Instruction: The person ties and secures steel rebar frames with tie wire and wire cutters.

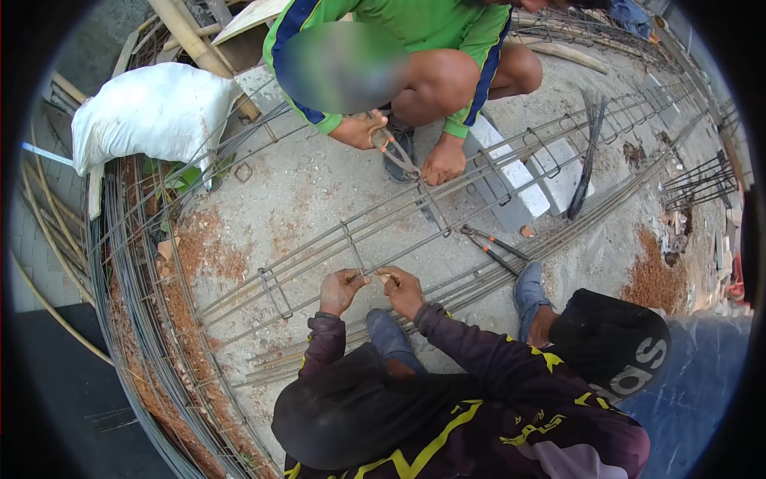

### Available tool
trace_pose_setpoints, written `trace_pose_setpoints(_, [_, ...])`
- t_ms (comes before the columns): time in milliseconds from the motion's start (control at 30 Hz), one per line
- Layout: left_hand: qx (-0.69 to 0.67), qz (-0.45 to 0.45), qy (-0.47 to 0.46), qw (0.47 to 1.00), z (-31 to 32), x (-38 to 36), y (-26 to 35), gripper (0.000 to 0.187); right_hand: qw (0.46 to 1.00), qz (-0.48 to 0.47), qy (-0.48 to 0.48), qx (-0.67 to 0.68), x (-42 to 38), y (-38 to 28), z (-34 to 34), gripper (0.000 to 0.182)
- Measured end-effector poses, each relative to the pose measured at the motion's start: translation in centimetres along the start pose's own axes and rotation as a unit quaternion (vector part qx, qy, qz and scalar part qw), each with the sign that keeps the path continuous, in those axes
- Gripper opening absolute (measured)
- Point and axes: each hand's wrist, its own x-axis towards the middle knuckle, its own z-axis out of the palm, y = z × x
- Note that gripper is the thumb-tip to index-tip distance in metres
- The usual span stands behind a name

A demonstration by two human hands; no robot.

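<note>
The cage [444, 231], an assembly of long bars with square stirrups, lies diagonally across the concrete ground [299, 199] in front of the person. At the near lower corner of one stirrup [353, 246], the left hand [341, 290] and the right hand [404, 290] are positioned just beside each other, on either side of the joint. The thumb and fingertips of each hand are in a narrow posture; whether they close on bar, stirrup or thin wire cannot be told. On the far side of the cage, a squatting co-worker in a green shirt [383, 28] grips pliers [409, 165] in one hand, jaws at a bar, and places the other hand at the same bar, beside the jaws. A cutter [504, 249] with orange-and-black handles rests on the ground between the cage and the person's right shoe [528, 291]. Loose bars [447, 302] run roughly parallel along the near side of the cage. Pale blocks [499, 144] and a dark wire bundle [594, 132] are located toward the right. A white sack [155, 112] stands at far left, near curved rods [120, 279].
</note>
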Motion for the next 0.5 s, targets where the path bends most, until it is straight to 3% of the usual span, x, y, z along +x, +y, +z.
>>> trace_pose_setpoints(67, [0.025, 0.009, 0.005, 1.0, 0.1, 0.0, -0.1, 0.042, 0.999, -0.016, 0.005, -0.04, 0.2, 0.0, -0.2, 0.023])
trace_pose_setpoints(100, [0.005, 0.069, 0.021, 0.997, 1.0, 0.6, -2.0, 0.039, 0.998, -0.004, 0.007, -0.063, 0.3, 0.0, -0.3, 0.024])
trace_pose_setpoints(133, [0.054, 0.058, 0.007, 0.997, 0.1, 0.2, -0.2, 0.04, 0.994, -0.034, 0.014, -0.107, -0.1, -1.2, -0.6, 0.026])
trace_pose_setpoints(167, [-0.007, 0.072, 0.024, 0.997, 0.2, -0.1, 0.6, 0.039, 0.996, -0.007, -0.006, -0.087, 0.1, -1.0, -0.9, 0.027])
trace_pose_setpoints(233, [-0.016, 0.046, 0.01, 0.999, 0.1, 0.0, 0.7, 0.037, 0.992, -0.05, -0.029, -0.113, 0.6, -0.3, -1.0, 0.031])
trace_pose_setpoints(267, [-0.116, 0.037, 0.01, 0.993, 0.7, 0.0, 0.3, 0.035, 0.993, -0.029, -0.043, -0.104, 0.5, -1.5, -1.7, 0.03])
trace_pose_setpoints(333, [-0.12, 0.037, 0.034, 0.992, 1.6, 0.5, -1.5, 0.035, 0.995, -0.022, -0.064, -0.08, 0.6, -1.2, -1.5, 0.029])
trace_pose_setpoints(367, [-0.048, 0.002, -0.037, 0.998, 1.0, 1.0, -1.9, 0.027, 0.995, -0.038, -0.061, -0.071, 0.9, -0.2, -1.2, 0.029])
trace_pose_setpoints(433, [0.095, -0.07, -0.177, 0.977, -0.8, 1.6, -1.0, 0.053, 0.995, -0.028, -0.07, -0.058, 1.5, 0.2, -1.6, 0.028])
trace_pose_setpoints(500, [0.019, -0.016, -0.079, 0.997, -0.2, 0.6, 0.5, 0.03, 0.994, 0.026, -0.093, -0.047, 1.3, 0.2, -2.1, 0.028])
